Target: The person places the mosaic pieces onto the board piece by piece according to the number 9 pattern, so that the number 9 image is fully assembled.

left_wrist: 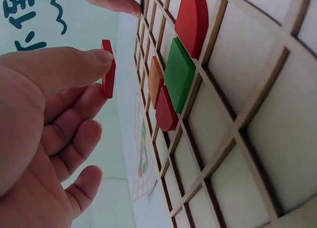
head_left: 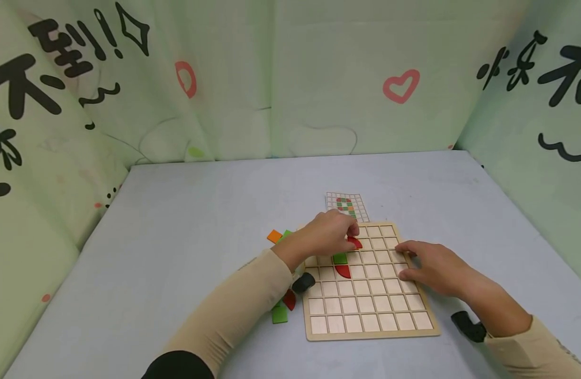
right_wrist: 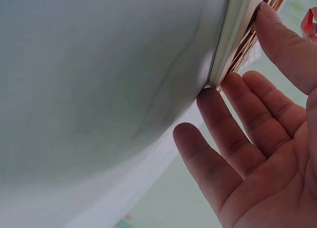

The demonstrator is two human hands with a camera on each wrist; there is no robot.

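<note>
My left hand (head_left: pixel 330 231) is over the upper left of a wooden grid board (head_left: pixel 371 333). Between its thumb and index finger it pinches a thin red piece (left_wrist: pixel 108 69), held just off the board; the other fingers are loosely bent. Lying in the grid are a red rounded piece (head_left: pixel 343 271), a green square (head_left: pixel 340 258), an orange piece (left_wrist: pixel 155 82) and a smaller red piece (left_wrist: pixel 166 109). At the board's right edge, my right hand (head_left: pixel 437 266) rests with thumb and fingers spread, fingertips touching the frame.
Behind the board lies a printed pattern card (head_left: pixel 361 208), partly covered by the left hand. Loose pieces lie left of the board, among them an orange one (head_left: pixel 273 236), a green square (head_left: pixel 279 315) and a red one (head_left: pixel 289 300). A printed green curtain (head_left: pixel 319 79) surrounds the white table (head_left: pixel 200 210).
</note>
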